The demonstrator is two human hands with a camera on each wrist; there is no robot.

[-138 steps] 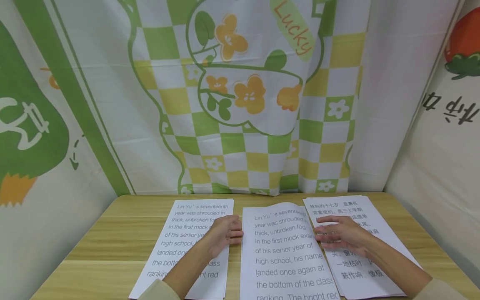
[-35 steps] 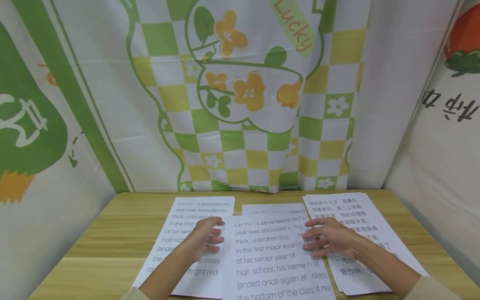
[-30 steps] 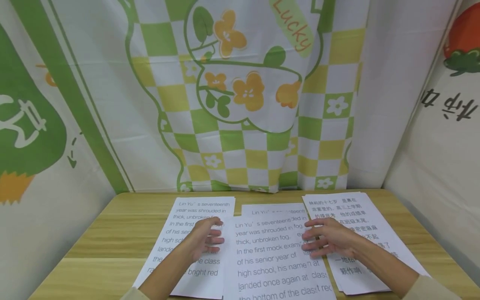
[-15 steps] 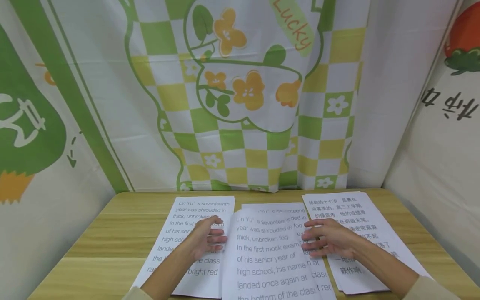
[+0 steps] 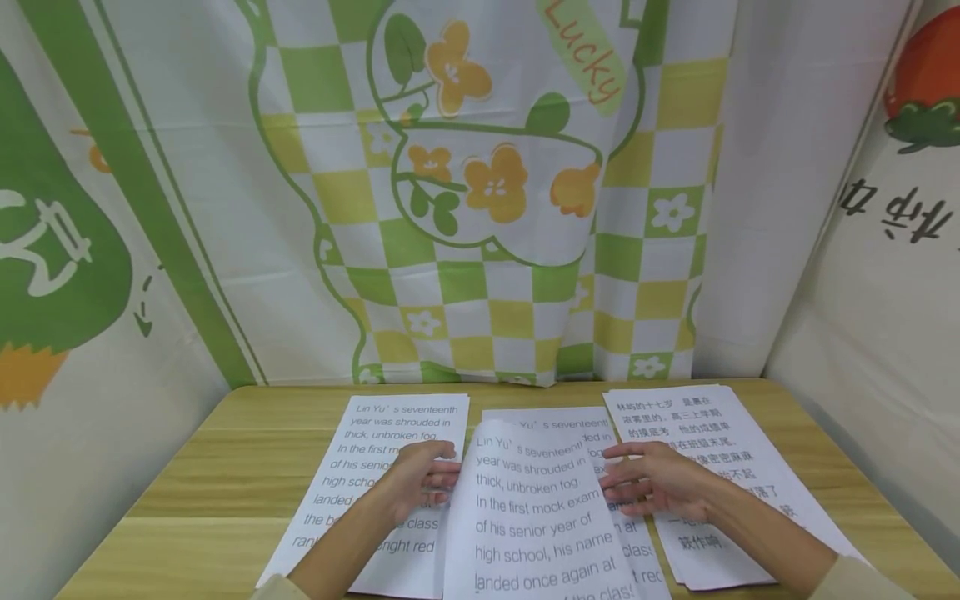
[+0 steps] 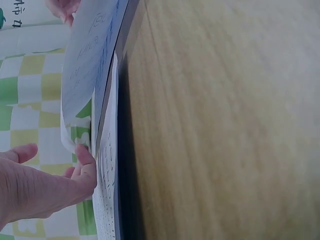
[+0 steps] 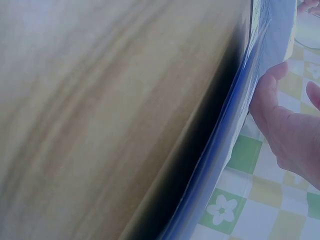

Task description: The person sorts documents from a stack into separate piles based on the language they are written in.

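Note:
A printed English sheet (image 5: 536, 517) bows up at the middle of the table, overlapping another sheet (image 5: 637, 546) whose top and right margins show. My left hand (image 5: 420, 477) is at its left edge, above the left paper stack (image 5: 405, 417). In the left wrist view, this hand's (image 6: 45, 190) fingertips touch the bowed sheet (image 6: 92, 55) and the thumb stands apart. My right hand (image 5: 660, 479) touches the right edge with spread fingers, above the right stack of Chinese text (image 5: 675, 408). The right wrist view shows the right hand's (image 7: 287, 125) fingers against the paper, thumb apart.
The papers lie on a wooden table (image 5: 187, 467). A checkered curtain (image 5: 487, 292) with flowers hangs at its far edge. Printed fabric walls (image 5: 885, 317) close in the sides.
Over the earlier frames the top middle sheet shifted left, uncovering part of the sheet beneath. Both hands moved left with it. Lately the sheet bows more and the left hand shifted slightly right.

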